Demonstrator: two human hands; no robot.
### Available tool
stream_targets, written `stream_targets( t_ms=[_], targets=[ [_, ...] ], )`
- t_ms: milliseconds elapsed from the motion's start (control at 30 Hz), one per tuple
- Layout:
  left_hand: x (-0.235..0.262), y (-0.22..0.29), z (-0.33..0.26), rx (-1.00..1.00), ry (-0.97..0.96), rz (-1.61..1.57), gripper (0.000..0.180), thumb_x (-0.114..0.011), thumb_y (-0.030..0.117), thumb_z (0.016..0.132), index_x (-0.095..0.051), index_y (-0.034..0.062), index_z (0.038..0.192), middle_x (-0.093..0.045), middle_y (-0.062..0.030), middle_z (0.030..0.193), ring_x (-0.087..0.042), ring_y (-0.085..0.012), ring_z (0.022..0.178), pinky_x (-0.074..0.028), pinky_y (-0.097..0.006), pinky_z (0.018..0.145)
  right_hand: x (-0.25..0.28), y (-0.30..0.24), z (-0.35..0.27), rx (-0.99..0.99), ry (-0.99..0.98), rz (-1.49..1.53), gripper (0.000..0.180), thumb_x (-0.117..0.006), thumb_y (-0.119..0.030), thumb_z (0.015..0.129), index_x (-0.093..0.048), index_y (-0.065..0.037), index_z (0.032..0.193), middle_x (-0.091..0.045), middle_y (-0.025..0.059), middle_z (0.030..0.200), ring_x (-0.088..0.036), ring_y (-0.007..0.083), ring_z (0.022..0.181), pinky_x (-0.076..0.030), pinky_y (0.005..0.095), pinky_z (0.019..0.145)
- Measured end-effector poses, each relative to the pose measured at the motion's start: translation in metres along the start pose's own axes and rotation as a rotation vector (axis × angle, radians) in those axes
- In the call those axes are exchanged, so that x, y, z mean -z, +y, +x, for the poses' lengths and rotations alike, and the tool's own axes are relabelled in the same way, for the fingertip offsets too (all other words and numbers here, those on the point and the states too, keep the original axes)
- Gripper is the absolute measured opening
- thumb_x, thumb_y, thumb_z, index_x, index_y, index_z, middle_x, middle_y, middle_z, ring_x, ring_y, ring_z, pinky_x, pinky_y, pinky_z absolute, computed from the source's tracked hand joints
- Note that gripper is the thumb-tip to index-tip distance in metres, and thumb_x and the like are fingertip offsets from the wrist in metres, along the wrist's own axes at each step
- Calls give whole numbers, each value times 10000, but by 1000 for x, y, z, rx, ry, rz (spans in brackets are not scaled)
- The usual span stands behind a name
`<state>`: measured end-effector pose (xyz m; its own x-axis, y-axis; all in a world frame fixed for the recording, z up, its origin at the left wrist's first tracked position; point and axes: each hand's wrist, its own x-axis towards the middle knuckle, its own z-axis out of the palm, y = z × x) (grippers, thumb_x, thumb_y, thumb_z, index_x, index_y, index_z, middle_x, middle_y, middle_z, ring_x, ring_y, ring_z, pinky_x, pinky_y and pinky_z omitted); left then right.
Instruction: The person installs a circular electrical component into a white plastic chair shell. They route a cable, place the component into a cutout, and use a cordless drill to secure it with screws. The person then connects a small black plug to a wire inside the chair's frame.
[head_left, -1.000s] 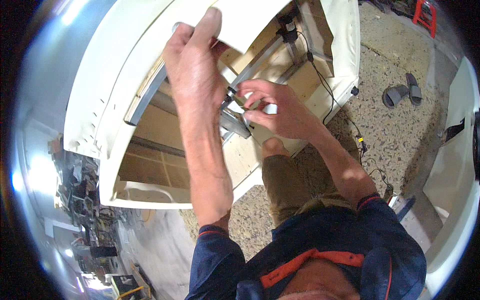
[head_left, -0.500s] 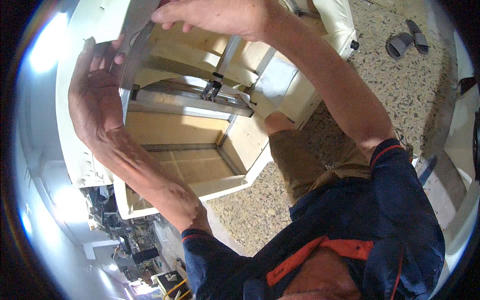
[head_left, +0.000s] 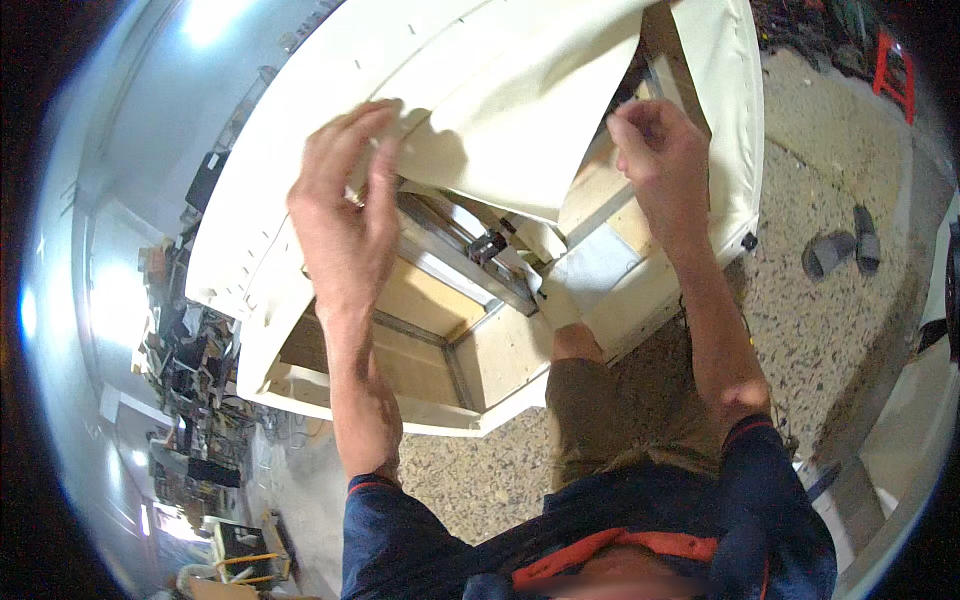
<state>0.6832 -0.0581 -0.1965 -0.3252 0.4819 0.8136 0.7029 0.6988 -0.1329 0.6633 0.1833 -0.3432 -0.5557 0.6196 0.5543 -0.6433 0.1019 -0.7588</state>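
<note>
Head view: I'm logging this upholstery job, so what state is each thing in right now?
Cream fabric flap: lifted, hanging loose over the opening.
Furniture frame: underside exposed, wooden interior showing.
Metal rail: bare, lying across the opening.
Left hand: fingers pressing the fabric edge.
Right hand: closed on the fabric's far edge.
Grey sandals: lying on the floor, unworn.

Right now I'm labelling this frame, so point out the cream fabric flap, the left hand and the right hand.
cream fabric flap (head_left: 500, 110), head view, middle of the lifted sheet.
left hand (head_left: 345, 215), head view, back of the hand.
right hand (head_left: 665, 165), head view, back of the hand.
</note>
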Motion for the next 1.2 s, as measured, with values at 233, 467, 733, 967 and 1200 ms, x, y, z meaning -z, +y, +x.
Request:
stream_targets(
  t_ms=[233,467,733,967,1200],
  targets=[
    [-19,6,-6,-95,6,177,461,-675,38,932,-591,11,1384,-561,-160,1446,-497,-379,1350,-411,-513,1151,-22,-22,-5,430,-153,-124,236,-726,-2,878,-700,-44,1110,-721,91,1129,-696,224,973,-570,346,812],
    [10,-15,-44,167,168,151,425,-709,63,912,-624,-26,1318,-578,-188,1413,-499,-396,1361,-405,-516,1145,-61,-49,2,792,-444,-243,424,-727,54,829,-643,-62,1229,-671,108,1297,-607,346,1212,-509,443,1033],
    [18,-23,-42,27,35,446,520,-608,140,992,-477,-91,1439,-504,-308,1439,-467,-464,1353,-385,-525,1147,-66,-45,-22,778,-486,11,436,-734,83,809,-642,-49,1214,-701,144,1194,-660,357,1112,-538,439,952],
    [11,-38,9,138,59,223,266,-523,111,1015,-642,-103,1117,-681,-330,1002,-661,-485,978,-488,-572,925,-94,-59,-17,846,-492,-59,279,-723,32,833,-700,-13,1107,-712,128,1170,-654,340,1117,-550,418,952],
    [12,-48,46,398,-246,332,472,-431,352,1042,-661,-32,1193,-667,-340,1177,-645,-488,1099,-478,-500,996,-113,-58,-15,783,-489,80,236,-709,38,848,-720,4,1081,-732,135,1106,-673,301,1052,-556,396,911]
  ],
)
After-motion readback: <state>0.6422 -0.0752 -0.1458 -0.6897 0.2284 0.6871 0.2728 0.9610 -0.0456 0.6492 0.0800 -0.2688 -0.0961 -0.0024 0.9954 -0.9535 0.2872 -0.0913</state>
